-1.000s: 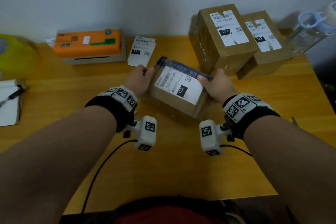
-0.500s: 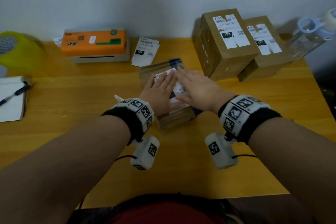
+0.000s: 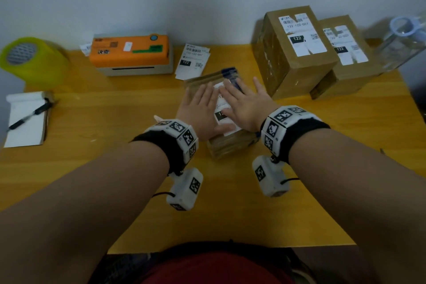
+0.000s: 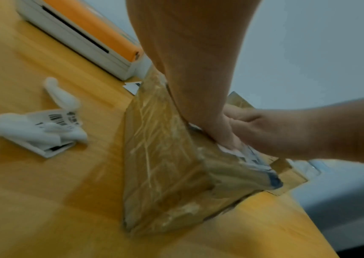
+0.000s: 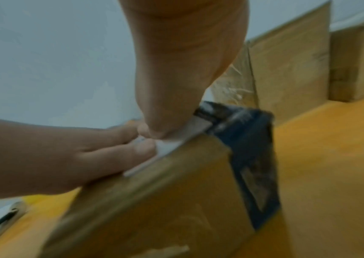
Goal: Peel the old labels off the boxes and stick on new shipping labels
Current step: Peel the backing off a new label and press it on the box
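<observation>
A small taped cardboard box (image 3: 227, 145) lies flat on the yellow table (image 3: 115, 122), with a white shipping label (image 3: 222, 99) on its top. Both hands lie flat on that label with straight fingers: my left hand (image 3: 199, 108) on its left part, my right hand (image 3: 244, 101) on its right part. In the left wrist view the box (image 4: 165, 165) shows its taped side and my left hand (image 4: 198, 87) rests on top. The right wrist view has my right hand (image 5: 176, 78) on the label's white edge (image 5: 165, 148). A stack of loose labels (image 3: 192, 61) lies behind the box.
Two bigger labelled boxes (image 3: 295, 48) (image 3: 343, 53) stand at the back right beside a clear bottle (image 3: 403, 41). An orange label printer (image 3: 131, 53) sits at the back, a yellow tape roll (image 3: 30, 60) and a notepad with pen (image 3: 27, 117) at the left. Crumpled peeled label scraps (image 4: 39, 131) lie left of the box.
A second ago both hands gripped the box's sides and held it tilted up. It now lies flat, and both open palms have come onto the label and slid slightly forward.
</observation>
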Demonstrator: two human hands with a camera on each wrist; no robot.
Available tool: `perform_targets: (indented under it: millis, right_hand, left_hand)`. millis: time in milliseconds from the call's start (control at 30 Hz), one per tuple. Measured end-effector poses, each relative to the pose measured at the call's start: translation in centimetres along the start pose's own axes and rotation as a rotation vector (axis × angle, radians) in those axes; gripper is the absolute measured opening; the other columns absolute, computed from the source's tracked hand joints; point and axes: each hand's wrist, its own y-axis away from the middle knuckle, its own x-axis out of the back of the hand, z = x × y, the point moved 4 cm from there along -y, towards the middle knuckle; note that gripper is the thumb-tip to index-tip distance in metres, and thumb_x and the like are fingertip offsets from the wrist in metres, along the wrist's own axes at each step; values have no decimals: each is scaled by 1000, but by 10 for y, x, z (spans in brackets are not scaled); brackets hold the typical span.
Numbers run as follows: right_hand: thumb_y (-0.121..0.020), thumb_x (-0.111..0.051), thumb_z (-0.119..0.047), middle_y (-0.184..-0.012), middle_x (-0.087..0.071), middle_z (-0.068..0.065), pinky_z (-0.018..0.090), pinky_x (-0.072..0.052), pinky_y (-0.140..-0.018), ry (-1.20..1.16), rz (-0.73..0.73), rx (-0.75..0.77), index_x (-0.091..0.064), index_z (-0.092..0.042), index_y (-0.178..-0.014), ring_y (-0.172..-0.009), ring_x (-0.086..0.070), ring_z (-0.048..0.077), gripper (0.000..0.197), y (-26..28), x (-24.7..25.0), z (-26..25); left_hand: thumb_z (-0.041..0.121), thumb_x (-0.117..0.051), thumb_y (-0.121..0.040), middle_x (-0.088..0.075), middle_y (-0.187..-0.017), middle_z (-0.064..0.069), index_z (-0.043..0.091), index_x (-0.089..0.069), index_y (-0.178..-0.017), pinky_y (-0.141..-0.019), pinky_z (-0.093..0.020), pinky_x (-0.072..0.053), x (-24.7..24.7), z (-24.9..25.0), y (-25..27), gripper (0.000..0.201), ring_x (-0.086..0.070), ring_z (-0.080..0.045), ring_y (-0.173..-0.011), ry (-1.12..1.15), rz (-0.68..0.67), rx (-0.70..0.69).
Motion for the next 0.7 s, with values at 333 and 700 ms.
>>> perform_targets:
  millis: [333, 700]
  right_hand:
    - [-83, -24, -77, -160, 6, 7, 51, -17, -117, -439, -129, -223, 22, -16, -147, -146, -11, 27, 99, 17, -29, 51]
    - [-96, -44, -46, -127, -55, 11, 42, -51, -91, -1165, 1, -259, -40, -8, -135, -107, -57, 26, 54, 20, -23, 44]
  left_hand:
    - [88, -45, -58, 25, -154, -12, 7, 20, -146, -118, -48, 3, -2, -18, 11, 136, 16, -27, -145, 165, -85, 139]
    - [46, -52, -91, -57, -106, -8, 6, -44, -121, -81, -45, -56, -2, -7, 30, 51, -61, -31, -103, 1219, 43, 557]
